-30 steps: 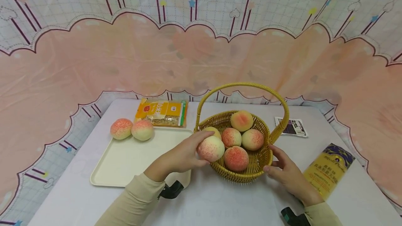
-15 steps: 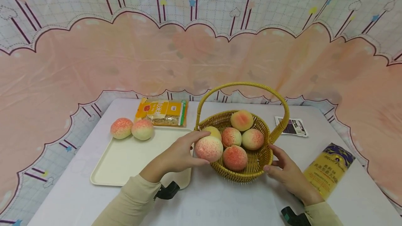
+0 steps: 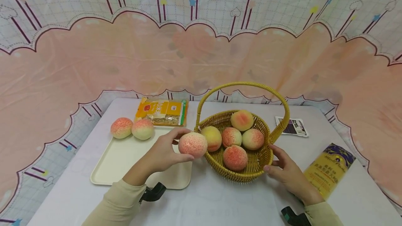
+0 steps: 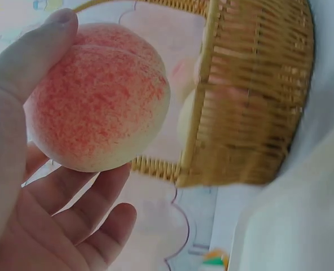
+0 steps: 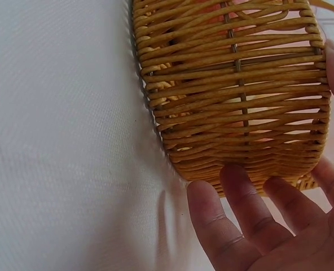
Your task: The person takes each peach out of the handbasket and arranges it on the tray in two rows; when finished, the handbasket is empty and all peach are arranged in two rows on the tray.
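Observation:
In the head view my left hand (image 3: 163, 152) holds a speckled pink-and-cream peach (image 3: 193, 145) between thumb and fingers, just left of the basket's rim and overlapping the tray's right side. The left wrist view shows the thumb over that peach (image 4: 99, 99) and fingers beneath it. The yellow-brown wicker basket (image 3: 238, 177) stands upright with its handle raised. Inside lie several peaches, among them a yellow one (image 3: 211, 138) and a red one (image 3: 235, 158). My right hand (image 3: 287, 173) touches the basket's right end, thumb at the rim and relaxed fingers (image 5: 240, 195) along the woven side.
The cream tray (image 3: 125, 165) lies left of the basket. Two more peaches (image 3: 121, 128) sit at its back left corner. Behind the tray is an orange grain packet (image 3: 163, 112). On the right lie a small dark-and-white packet (image 3: 293, 127) and a gold bag (image 3: 329, 170).
My left hand has moved left, away from the basket, with the peach in it, uncovering the yellow peach in the basket. The right hand and basket have stayed in place.

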`<state>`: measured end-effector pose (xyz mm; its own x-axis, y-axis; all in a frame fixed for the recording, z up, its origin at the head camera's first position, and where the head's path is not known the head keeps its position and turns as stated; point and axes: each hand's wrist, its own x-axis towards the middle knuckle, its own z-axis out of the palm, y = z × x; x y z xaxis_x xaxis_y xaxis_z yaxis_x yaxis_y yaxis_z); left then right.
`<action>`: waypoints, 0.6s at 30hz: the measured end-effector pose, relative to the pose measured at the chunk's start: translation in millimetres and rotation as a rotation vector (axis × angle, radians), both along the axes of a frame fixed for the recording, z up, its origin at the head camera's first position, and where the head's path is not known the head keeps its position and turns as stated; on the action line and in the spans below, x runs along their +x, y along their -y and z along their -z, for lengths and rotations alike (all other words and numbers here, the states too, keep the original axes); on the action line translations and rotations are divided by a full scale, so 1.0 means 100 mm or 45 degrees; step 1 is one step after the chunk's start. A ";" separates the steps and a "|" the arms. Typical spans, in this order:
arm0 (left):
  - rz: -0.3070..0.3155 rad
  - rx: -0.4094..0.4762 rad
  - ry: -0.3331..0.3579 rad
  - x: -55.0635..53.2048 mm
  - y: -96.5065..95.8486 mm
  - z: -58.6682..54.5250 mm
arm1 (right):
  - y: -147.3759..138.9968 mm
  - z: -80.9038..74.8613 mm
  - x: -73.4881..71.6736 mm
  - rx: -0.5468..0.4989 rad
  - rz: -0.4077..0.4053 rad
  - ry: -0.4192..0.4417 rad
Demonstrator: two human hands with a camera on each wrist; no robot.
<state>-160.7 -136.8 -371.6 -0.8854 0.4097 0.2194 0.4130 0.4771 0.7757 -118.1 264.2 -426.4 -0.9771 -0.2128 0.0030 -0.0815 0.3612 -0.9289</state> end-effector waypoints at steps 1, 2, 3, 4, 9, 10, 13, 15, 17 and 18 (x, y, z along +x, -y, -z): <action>-0.020 0.004 -0.007 0.00 0.04 0.01 | 0.00 0.00 0.00 0.002 0.000 -0.002; -0.037 0.011 -0.008 -0.01 0.07 0.01 | 0.00 0.01 0.00 0.001 0.001 -0.004; -0.053 0.013 -0.009 -0.01 0.11 0.01 | 0.00 0.01 0.00 0.001 0.002 -0.008; -0.070 0.018 -0.008 -0.02 0.14 0.02 | 0.00 0.01 0.00 -0.001 0.005 -0.010; -0.136 0.039 0.003 -0.06 0.31 0.03 | 0.00 0.00 -0.01 -0.007 0.011 -0.019; -0.149 0.041 0.004 -0.07 0.33 0.04 | 0.00 0.00 0.00 -0.008 0.010 -0.019; -0.178 0.035 0.009 -0.11 0.40 0.06 | 0.00 0.00 0.00 -0.011 0.007 -0.012; -0.191 0.036 0.009 -0.14 0.44 0.10 | 0.00 0.00 0.00 -0.012 0.003 -0.003; -0.200 0.041 0.003 -0.17 0.47 0.13 | 0.00 0.00 0.00 -0.013 0.001 0.003; -0.207 0.037 -0.003 -0.18 0.49 0.14 | 0.00 0.00 0.01 -0.013 0.000 0.004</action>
